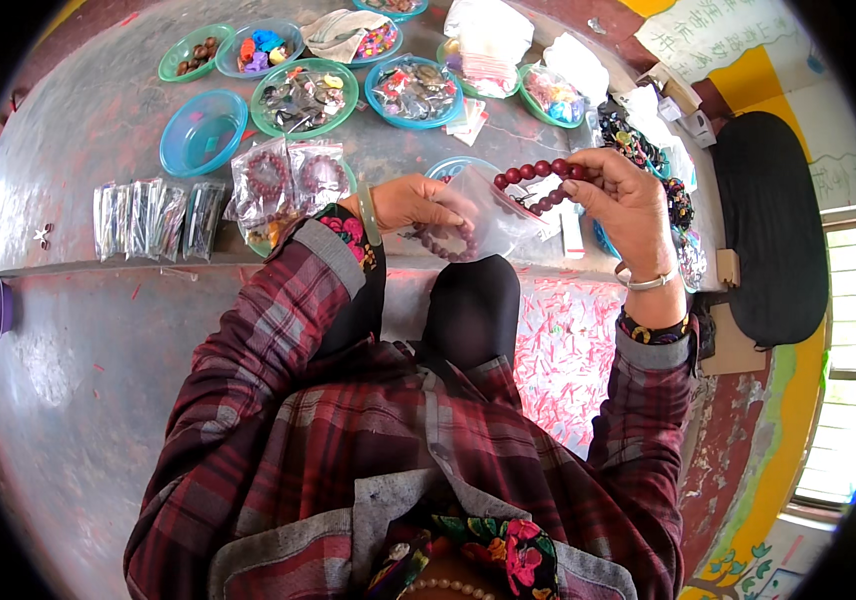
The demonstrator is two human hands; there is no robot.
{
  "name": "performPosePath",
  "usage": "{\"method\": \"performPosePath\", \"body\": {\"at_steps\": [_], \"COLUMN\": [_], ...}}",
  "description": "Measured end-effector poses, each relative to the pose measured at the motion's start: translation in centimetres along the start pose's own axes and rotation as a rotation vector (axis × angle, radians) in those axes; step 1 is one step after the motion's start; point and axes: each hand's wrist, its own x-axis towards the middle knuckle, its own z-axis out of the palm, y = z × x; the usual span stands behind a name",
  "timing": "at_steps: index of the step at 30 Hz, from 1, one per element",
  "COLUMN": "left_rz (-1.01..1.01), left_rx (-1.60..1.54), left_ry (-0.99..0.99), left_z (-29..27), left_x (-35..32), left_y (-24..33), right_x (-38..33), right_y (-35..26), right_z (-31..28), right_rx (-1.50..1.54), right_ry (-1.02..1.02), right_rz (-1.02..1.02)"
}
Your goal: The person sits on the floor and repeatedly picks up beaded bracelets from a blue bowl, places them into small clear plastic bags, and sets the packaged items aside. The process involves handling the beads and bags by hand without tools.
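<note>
My left hand (410, 203) is closed on the edge of a small see-through plastic bag (500, 218), held open to the right. Pinched between the thumb and fingers of my right hand (628, 196) is a dark red bead bracelet (528, 173). The bracelet's lower loop hangs at the mouth of the bag. Just below my left fingers shows another string of dark beads (445, 246); whether it lies inside the bag or behind it I cannot tell. Left of my left wrist, bagged bead bracelets (270, 176) lie on a green basin.
Along the back of the grey ledge (78, 150) stand several basins, among them a blue one (204, 133) and a green one (305, 98) with small packets. A row of slim packets (156, 220) lies at left. Red scraps (568, 350) litter the floor.
</note>
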Motion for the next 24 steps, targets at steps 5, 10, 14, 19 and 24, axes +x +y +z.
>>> {"method": "performPosePath", "body": {"at_steps": [5,10,14,19,24], "left_rz": [0.025,0.076,0.088,0.112,0.155], "left_rx": [0.018,0.071,0.039,-0.112,-0.222], "left_ry": [-0.014,-0.045,-0.039,-0.007,0.04], "left_z": [0.4,1.1,1.2,1.2,0.2], "left_x": [-0.2,-0.3,-0.1,0.4,-0.1], "left_y": [0.3,0.9,0.8,0.3,0.4], "right_x": [0.7,1.6,2.4,2.8,2.6], "right_y": [0.3,0.0,-0.2,1.2,1.6], "right_z": [0.5,1.3,2.1,2.4,2.0], "right_rx": [-0.224,-0.385,-0.407,-0.237,-0.118], "right_ry": [-0.127,-0.281,-0.347,-0.25,0.06], "right_rz": [-0.011,-0.029,-0.028,-0.069,-0.035]}}
